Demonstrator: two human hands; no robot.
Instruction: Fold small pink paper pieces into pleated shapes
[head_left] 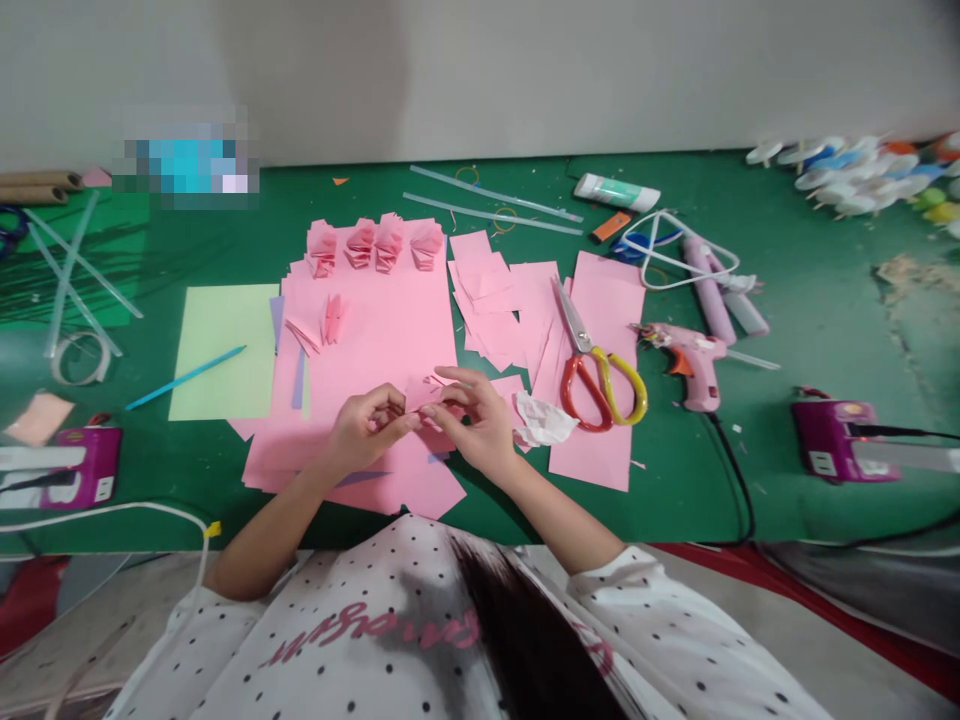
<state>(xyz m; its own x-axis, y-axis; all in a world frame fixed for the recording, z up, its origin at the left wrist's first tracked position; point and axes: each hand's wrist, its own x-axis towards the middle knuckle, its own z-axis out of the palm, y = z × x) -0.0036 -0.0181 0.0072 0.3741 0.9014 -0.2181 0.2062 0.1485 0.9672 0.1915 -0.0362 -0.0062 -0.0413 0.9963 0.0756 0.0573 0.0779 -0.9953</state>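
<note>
Over a stack of pink paper (375, 330), my left hand (366, 428) and my right hand (480, 422) meet with thumbs and fingers closed in pinches. Between the fingertips is a small folded piece of pink paper (421, 392), partly covered by the fingers. Several fan-folded pink paper pieces (388, 243) stand in a row at the top of the stack. Another folded bundle (334, 320) lies lower on it, beyond my left hand. A crumpled white tissue (545, 420) lies beside my right hand. Scissors (589, 365) with red and yellow handles rest farther right.
Pink paper cut-offs (487, 290) lie right of the stack. A pink glue gun (686, 362) trails a black cord. Clear glue sticks (495, 205) are at the back. Left are green paper (217, 350), a blue pencil (187, 377) and a tape roll (81, 358). Purple power sockets (840, 440) flank the table.
</note>
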